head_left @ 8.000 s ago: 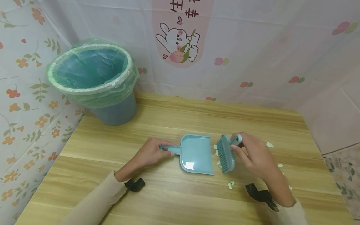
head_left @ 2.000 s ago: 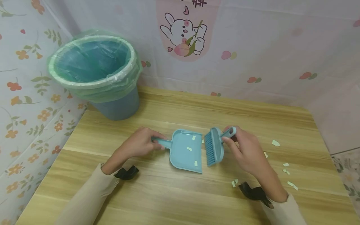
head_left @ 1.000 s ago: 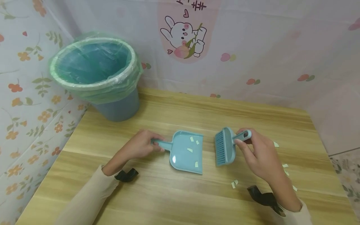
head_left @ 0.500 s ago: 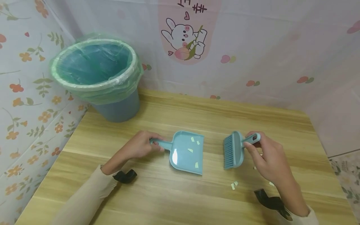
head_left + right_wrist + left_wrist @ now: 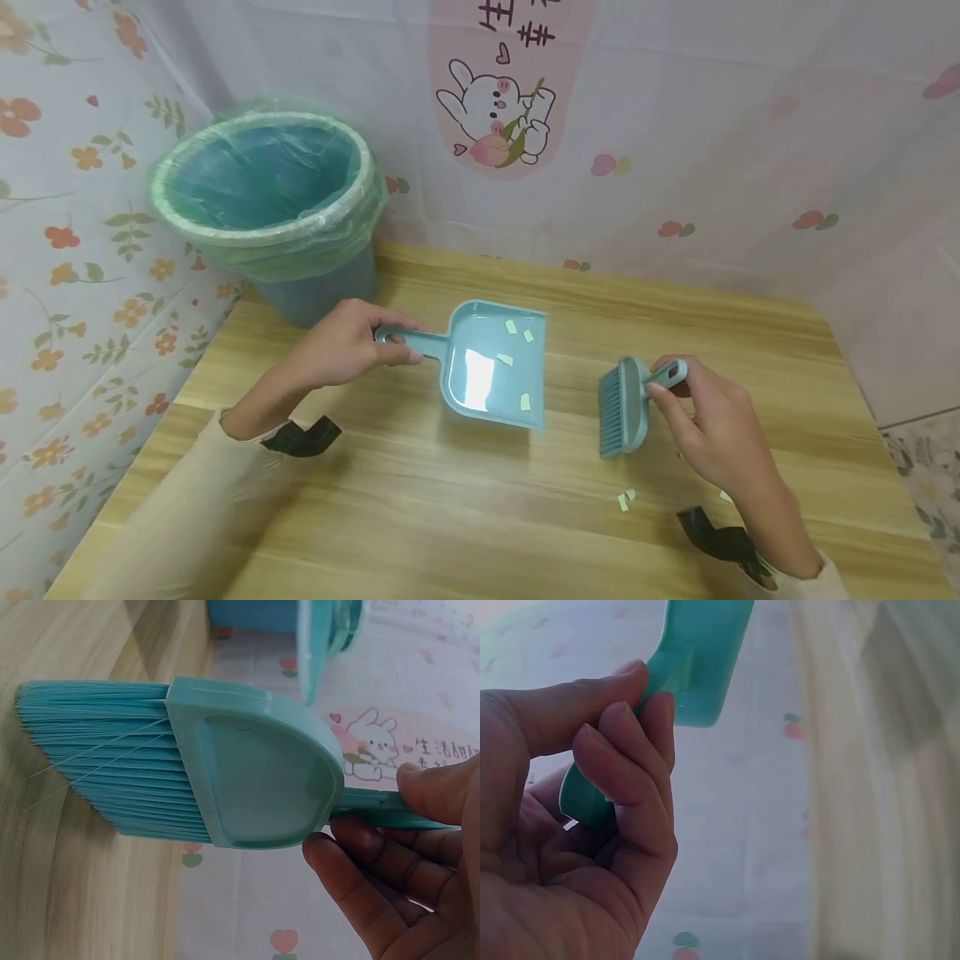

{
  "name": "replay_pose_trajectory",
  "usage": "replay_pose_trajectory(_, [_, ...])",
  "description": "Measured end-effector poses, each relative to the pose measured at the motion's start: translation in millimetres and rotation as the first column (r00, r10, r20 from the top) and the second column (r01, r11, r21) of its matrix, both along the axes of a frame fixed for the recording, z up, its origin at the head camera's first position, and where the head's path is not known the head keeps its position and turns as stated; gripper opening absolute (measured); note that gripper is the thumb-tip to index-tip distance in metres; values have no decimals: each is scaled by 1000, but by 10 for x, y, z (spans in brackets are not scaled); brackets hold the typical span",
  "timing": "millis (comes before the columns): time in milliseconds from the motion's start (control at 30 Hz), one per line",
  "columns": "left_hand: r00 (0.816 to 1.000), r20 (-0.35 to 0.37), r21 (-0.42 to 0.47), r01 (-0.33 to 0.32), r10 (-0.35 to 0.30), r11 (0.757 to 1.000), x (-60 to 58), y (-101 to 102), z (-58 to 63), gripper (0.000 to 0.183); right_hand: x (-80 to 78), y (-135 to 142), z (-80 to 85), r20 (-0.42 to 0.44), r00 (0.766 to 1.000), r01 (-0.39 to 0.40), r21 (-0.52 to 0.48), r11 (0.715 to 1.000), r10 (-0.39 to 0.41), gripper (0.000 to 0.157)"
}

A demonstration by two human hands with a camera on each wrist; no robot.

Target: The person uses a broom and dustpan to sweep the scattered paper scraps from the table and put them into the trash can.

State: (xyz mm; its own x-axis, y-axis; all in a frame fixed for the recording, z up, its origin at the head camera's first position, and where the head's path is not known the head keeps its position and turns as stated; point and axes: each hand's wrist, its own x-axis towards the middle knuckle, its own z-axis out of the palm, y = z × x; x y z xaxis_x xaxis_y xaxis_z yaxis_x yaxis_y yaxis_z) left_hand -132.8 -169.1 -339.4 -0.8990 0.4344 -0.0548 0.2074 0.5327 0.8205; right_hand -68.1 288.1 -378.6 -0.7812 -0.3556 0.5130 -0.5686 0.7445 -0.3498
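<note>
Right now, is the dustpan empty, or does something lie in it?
Not empty: in the head view, four pale scraps lie in the dustpan, which the left hand holds.

1. The dustpan (image 5: 487, 383) is moulded in smooth, glossy plastic; light is mirrored brightly on it.
2. The brush (image 5: 259, 772) is backed in smooth plastic, its bristles (image 5: 112, 761) formed of fine strands.
3. The bin (image 5: 322, 292), seemingly plastic, is lined with crinkled, translucent film (image 5: 300, 260).
4. The table (image 5: 435, 517) is faced in smooth, faintly shiny wood grain.
5. Matt paper is suggested by the scraps (image 5: 506, 360).
</note>
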Motion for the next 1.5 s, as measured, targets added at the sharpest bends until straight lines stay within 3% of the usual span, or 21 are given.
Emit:
replay_pose_trajectory(233, [999,17,-16,-48,48,999,-39,-117,345,32,-7,2,-20,31,999,16,5,1000,-16,24])
replay_pose_trajectory(467, [994,-17,-37,-107,106,994,-131,-303,636,32,-5,-2,-30,34,999,19,8,1000,-20,23])
replay_pose_trajectory(633, [978,-8,-71,-209,208,975,-156,-470,827,37,-11,8,-34,42,999,31,10,999,-31,24])
replay_pose_trajectory(800, [956,-13,-44,-293,292,955,-190,-644,988,42,-6,14,-29,42,998,36,3,999,-36,24])
replay_pose_trajectory(1000, [932,-38,20,-359,359,933,-243,-848,1098,26,6,21,-22,33,999,31,-4,1000,-31,24])
replay_pose_trajectory(1267, [903,0,61,-430,431,901,-333,-1179,1176,27,-6,36,-27,32,999,30,-5,1000,-30,22])
replay_pose_trajectory(1500, [878,59,237,-474,475,848,-412,-1411,1168,22,-1,43,-27,32,999,29,-7,1000,-29,22])
